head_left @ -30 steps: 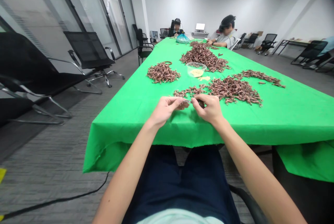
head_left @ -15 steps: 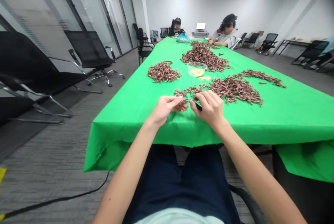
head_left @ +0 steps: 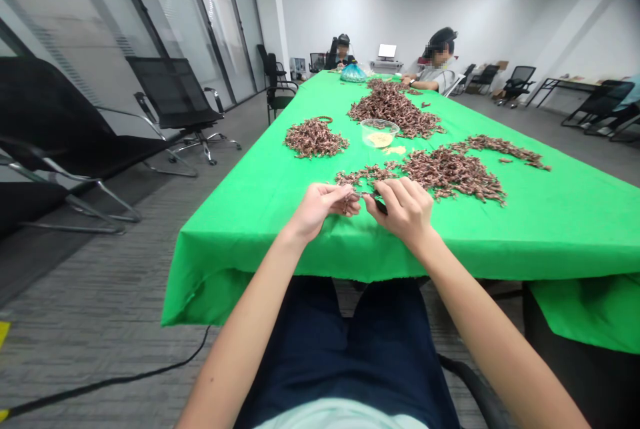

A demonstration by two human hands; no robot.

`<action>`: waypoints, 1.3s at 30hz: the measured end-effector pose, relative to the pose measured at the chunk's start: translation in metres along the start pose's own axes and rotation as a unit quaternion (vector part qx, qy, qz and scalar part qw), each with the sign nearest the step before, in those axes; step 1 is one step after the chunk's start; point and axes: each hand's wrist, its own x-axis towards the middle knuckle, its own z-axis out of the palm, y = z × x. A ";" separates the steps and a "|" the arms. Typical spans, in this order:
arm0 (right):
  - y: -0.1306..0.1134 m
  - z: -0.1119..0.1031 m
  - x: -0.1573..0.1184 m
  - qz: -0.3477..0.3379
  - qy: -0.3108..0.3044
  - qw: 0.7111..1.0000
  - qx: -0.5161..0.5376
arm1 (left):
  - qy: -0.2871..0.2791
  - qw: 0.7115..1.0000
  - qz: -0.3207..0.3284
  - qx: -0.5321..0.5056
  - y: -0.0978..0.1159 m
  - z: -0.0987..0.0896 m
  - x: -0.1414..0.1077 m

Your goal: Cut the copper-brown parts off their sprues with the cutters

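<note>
the left hand (head_left: 320,207) is holding its grip together, thumb and fingertips pinching a small brown piece (head_left: 347,203), too small to tell exactly what it is. the right hand (head_left: 406,212) is curling its grip closed on a small metal tool (head_left: 373,197) with a dark end, type unclear, and its tip is reaching toward that piece. both hands are working just above the near part of the green-clothed desk (head_left: 560,232), close together and not resting on the pile. keeping the fingertips close to the piece and the wrists low looks like the steadiest way to handle something this small.

a loose strip of brown pieces (head_left: 365,177) is lying just past the hands, running into a bigger heap (head_left: 450,174). a clear plastic bowl (head_left: 379,133) with pale yellow contents is sitting farther up, between two more heaps (head_left: 314,138) (head_left: 395,105). the desk's near edge is running just below the wrists, so room toward the body is tight, while bare cloth is stretching to the right and left of the hands. two co-workers (head_left: 435,55) (head_left: 340,52) are sitting at the far end, beside a blue plastic bag (head_left: 353,73), well apart from these hands.
</note>
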 end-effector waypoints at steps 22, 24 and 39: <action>0.000 -0.003 -0.005 0.009 0.020 1.000 0.004 | -0.004 0.999 -0.020 0.024 0.001 0.000 -0.001; -0.001 -0.003 -0.002 0.050 0.026 0.997 0.045 | -0.004 1.000 0.003 0.024 0.000 0.000 -0.001; -0.013 0.001 0.005 0.198 -0.016 0.952 0.232 | -0.032 0.996 0.075 0.041 -0.005 -0.004 0.001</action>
